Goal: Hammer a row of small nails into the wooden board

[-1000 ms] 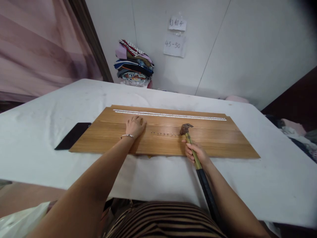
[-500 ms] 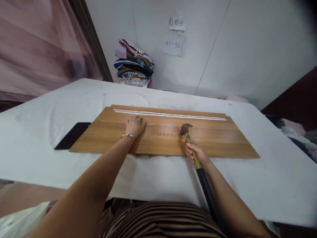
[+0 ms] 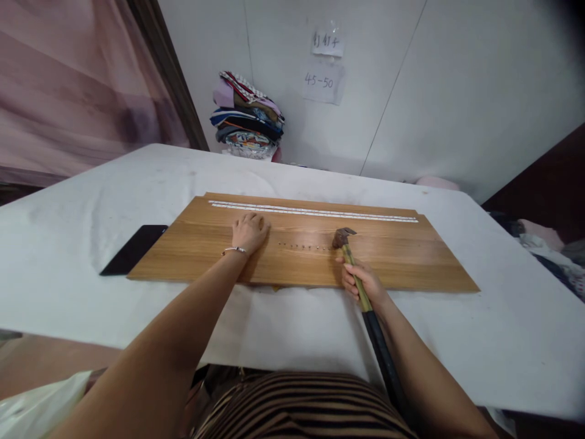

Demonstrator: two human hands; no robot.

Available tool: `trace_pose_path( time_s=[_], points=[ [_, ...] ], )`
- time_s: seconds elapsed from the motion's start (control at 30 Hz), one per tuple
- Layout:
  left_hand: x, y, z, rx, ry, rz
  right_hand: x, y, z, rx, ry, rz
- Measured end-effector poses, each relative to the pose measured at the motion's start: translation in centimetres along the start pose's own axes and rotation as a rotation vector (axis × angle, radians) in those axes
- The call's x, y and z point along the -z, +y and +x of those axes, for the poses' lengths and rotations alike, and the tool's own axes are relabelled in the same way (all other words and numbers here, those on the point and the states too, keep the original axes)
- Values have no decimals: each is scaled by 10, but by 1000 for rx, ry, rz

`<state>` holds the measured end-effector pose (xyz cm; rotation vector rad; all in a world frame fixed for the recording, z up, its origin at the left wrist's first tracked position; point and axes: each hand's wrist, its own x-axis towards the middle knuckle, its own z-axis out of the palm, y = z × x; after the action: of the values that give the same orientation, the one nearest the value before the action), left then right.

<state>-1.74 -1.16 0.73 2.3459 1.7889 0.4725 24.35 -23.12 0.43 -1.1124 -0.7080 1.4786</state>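
A wide brown wooden board (image 3: pixel 411 262) lies on the white-covered table. My left hand (image 3: pixel 249 233) rests on its left half, fingers laid on the wood and holding nothing that I can see. My right hand (image 3: pixel 363 283) is wrapped round the handle of a claw hammer (image 3: pixel 361 292). The hammer's rusty head is at the board's right-middle, by the right end of a short row of small nails (image 3: pixel 303 247). That head partly hides the row's end. Two white strips with markings (image 3: pixel 315 213) run along the board's far side.
A flat black tablet-like object (image 3: pixel 130 253) lies partly against the board's left edge. Folded clothes (image 3: pixel 249 116) are stacked at the table's far edge by the wall. Paper notes (image 3: pixel 322 84) hang on the wall. A pink curtain (image 3: pixel 82 85) is at the left.
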Motion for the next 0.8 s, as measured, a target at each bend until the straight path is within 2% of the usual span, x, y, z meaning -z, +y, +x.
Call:
trace_pose_path(
  time_s=[0.8],
  points=[
    [-2, 0, 1, 5, 9, 5, -1, 0, 0, 9, -8, -8]
  ],
)
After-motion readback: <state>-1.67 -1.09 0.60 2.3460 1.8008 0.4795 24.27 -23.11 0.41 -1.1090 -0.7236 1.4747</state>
